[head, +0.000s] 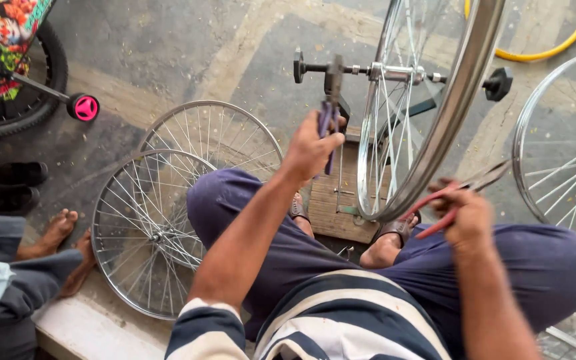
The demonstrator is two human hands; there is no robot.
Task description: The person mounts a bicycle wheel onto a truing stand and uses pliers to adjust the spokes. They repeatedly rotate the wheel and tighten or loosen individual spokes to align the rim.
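A silver spoked bicycle wheel (428, 133) stands upright in a truing stand (333, 77) between my knees, its axle held by black knobs. My left hand (309, 150) is raised beside the stand's upright, closed around a purple-handled tool (327, 127). To the right of the rim, my right hand (465, 213) grips red-handled pliers (458, 193) whose jaws point toward the rim's edge. The stand rests on a wooden base (335, 200) by my sandalled feet.
Two spoked wheels (148, 220) lie flat on the floor at my left. Another wheel (561, 147) lies at the right, with a yellow rim (541, 50) beyond it. A child's bike with a pink training wheel (85, 107) stands top left. Another person's bare feet (61, 230) are at left.
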